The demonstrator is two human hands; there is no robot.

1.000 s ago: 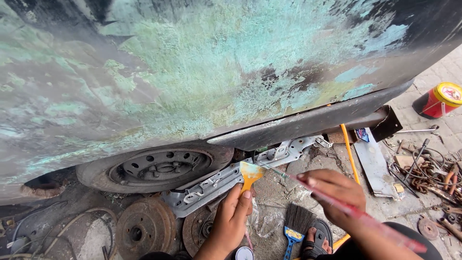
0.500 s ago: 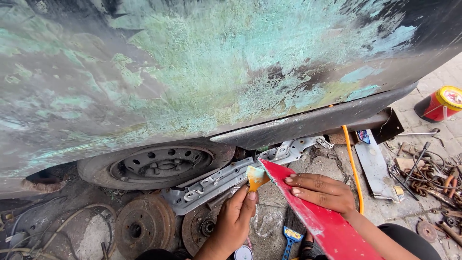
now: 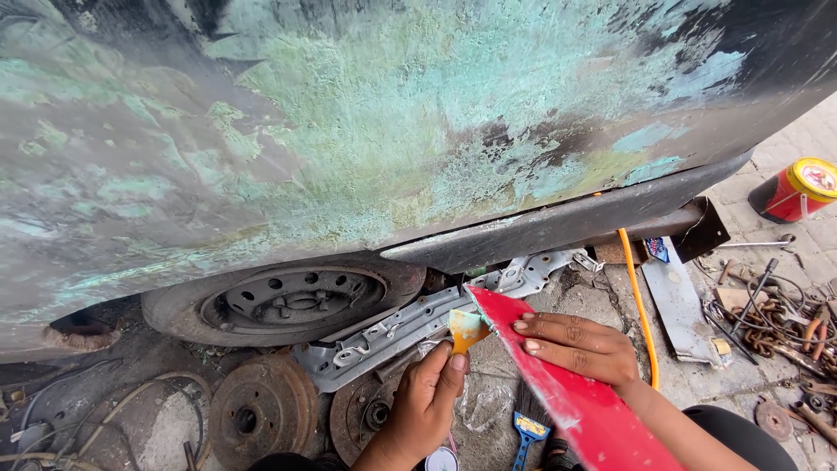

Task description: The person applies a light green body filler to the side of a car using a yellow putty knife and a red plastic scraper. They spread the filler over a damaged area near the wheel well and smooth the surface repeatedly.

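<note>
The left hand was closed on a small yellow putty scraper, fingers and thumb pinching its lower end, the blade pointing up and slightly right toward the underside of the car. The scraper's blade edge touched the near edge of a red board, close to that board's pointed upper tip. The red board was long and narrow, its long axis running diagonally from the lower right of the view up to the left, the tip aimed at the car sill. The right hand lay flat on top of the board, fingers extended toward the left and together, pressing rather than gripping; whether the thumb curled beneath could not be determined. Above both hands stood a sanded car door panel with green and bare patches. On the ground behind the scraper lay a grey metal bracket, a bare steel wheel, and rusted brake drums. A blue-handled brush lay just below the board. A red tin stood well apart at the right.
</note>
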